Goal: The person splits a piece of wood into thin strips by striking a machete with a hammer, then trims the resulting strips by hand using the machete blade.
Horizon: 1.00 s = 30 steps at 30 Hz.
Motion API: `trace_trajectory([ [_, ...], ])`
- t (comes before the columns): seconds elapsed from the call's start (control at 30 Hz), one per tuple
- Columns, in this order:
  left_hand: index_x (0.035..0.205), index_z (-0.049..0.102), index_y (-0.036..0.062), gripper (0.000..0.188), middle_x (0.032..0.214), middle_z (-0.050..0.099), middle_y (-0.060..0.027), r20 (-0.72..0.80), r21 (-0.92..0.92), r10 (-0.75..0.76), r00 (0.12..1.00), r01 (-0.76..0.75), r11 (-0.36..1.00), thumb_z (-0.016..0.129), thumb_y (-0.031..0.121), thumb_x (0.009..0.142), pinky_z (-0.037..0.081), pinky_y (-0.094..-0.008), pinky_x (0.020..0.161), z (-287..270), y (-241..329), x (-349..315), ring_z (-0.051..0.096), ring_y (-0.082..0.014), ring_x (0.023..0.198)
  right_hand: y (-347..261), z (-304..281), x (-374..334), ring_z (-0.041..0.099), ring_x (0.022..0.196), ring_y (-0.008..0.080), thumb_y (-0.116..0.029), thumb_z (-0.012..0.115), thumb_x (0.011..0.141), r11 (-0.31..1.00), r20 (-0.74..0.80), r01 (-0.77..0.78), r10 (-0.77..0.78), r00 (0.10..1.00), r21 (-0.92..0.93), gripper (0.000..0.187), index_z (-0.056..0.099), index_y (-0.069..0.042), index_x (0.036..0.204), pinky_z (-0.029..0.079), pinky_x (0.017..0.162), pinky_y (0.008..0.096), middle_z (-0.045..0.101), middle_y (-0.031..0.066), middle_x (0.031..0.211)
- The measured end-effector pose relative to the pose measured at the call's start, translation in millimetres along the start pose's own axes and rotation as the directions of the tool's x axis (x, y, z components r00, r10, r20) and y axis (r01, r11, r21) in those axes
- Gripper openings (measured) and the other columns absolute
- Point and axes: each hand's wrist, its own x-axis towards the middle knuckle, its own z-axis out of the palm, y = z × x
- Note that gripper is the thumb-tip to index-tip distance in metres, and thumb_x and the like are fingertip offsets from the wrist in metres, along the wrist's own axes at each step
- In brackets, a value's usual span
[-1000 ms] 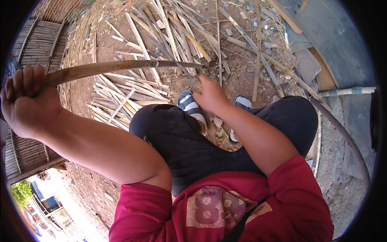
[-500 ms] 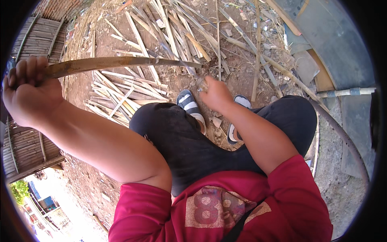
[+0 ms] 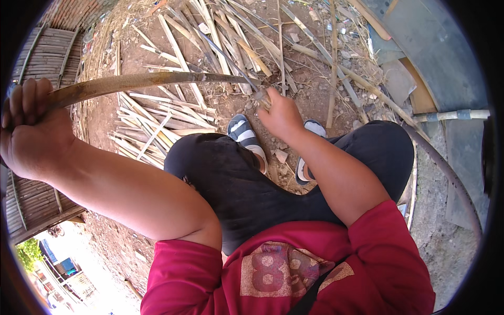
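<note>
My left hand (image 3: 37, 131), raised at the far left, has its fingers wrapped round one end of a long, slightly curved bamboo strip (image 3: 128, 81). The strip reaches across to the middle, its tapered end close to my right hand (image 3: 279, 116). That hand is closed round the handle of a long thin-bladed knife (image 3: 227, 59), whose dark narrow blade points up and to the left. Blade and strip cross near the strip's tip; whether they touch I cannot tell. Below are my sandalled feet (image 3: 244, 132) and bent knees.
Split bamboo pieces (image 3: 152, 123) lie heaped on the dirt beyond my left knee, with more strips (image 3: 210, 39) farther off. Grey sheets (image 3: 436, 52) and a pale pole (image 3: 454, 115) are at the right. A dark curved bar (image 3: 446, 170) runs beside my right knee. Woven bamboo panels (image 3: 47, 52) stand at the left.
My left hand has shifted slightly left and down with the bamboo strip. My right hand has risen a little, and the knife blade, blurred before, now shows clearly across the strip's end.
</note>
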Motion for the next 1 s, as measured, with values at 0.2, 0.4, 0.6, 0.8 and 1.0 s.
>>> trace_trajectory([
  [0.2, 0.073, 0.036, 0.0099, 0.028, 0.067, 0.027, -0.0025, -0.201, 0.132, 0.065, 0.978, -0.038, 0.991, 0.054, 0.019, 0.093, 0.026, -0.0317, 0.054, 38.3, -1.5, -11.5, 0.028, -0.0150, 0.055, 55.3, 42.8, 8.3, 0.067, 0.089, 0.0476, -0.020, 0.070, 0.081, 0.997, -0.069, -0.031, 0.026, 0.997, -0.064, 0.041, 0.058, -0.001, 0.116, 0.054, 0.078, 0.0527, 0.069, 0.0274, 0.090],
  [0.4, 0.074, 0.035, 0.0099, 0.028, 0.067, 0.026, -0.0032, -0.080, 0.135, 0.044, 0.996, -0.033, 0.990, 0.052, 0.020, 0.094, 0.026, -0.0322, 0.054, 5.7, -2.3, -5.8, 0.027, -0.0155, 0.055, 17.5, 18.5, 2.1, 0.068, 0.090, 0.0462, -0.020, 0.071, 0.081, 1.000, -0.120, 0.019, -0.018, 0.993, 0.003, 0.047, 0.057, -0.001, 0.122, 0.054, 0.081, 0.0512, 0.069, 0.0287, 0.090],
  [0.6, 0.075, 0.034, 0.0094, 0.029, 0.065, 0.025, -0.0032, -0.169, 0.147, 0.059, 0.984, -0.034, 0.989, 0.053, 0.021, 0.094, 0.026, -0.0317, 0.053, 36.9, -0.6, -12.6, 0.026, -0.0149, 0.056, 65.6, 41.7, 9.7, 0.068, 0.089, 0.0464, -0.020, 0.071, 0.081, 0.995, -0.039, -0.061, 0.058, 0.998, -0.083, 0.047, 0.058, -0.001, 0.121, 0.055, 0.079, 0.0510, 0.069, 0.0291, 0.091],
  [0.8, 0.075, 0.034, 0.0084, 0.028, 0.066, 0.025, -0.0032, -0.035, 0.078, -0.003, 0.999, 0.006, 0.997, 0.053, 0.020, 0.094, 0.027, -0.0322, 0.054, -2.6, -0.2, 0.0, 0.027, -0.0163, 0.056, 26.7, 17.0, 2.8, 0.068, 0.091, 0.0463, -0.021, 0.071, 0.081, 1.000, -0.118, -0.010, 0.008, 0.993, -0.014, 0.046, 0.058, -0.001, 0.121, 0.054, 0.081, 0.0521, 0.069, 0.0293, 0.093],
  [1.0, 0.075, 0.035, 0.0087, 0.027, 0.066, 0.026, -0.0037, -0.020, 0.061, 0.009, 1.000, -0.008, 0.998, 0.052, 0.017, 0.094, 0.029, -0.0314, 0.055, 10.8, -1.8, 0.1, 0.028, -0.0168, 0.056, 85.1, 45.2, 12.6, 0.067, 0.090, 0.0467, -0.020, 0.070, 0.081, 0.993, -0.077, -0.057, 0.049, 0.996, -0.100, 0.041, 0.060, -0.001, 0.117, 0.054, 0.079, 0.0519, 0.069, 0.0284, 0.093],
])
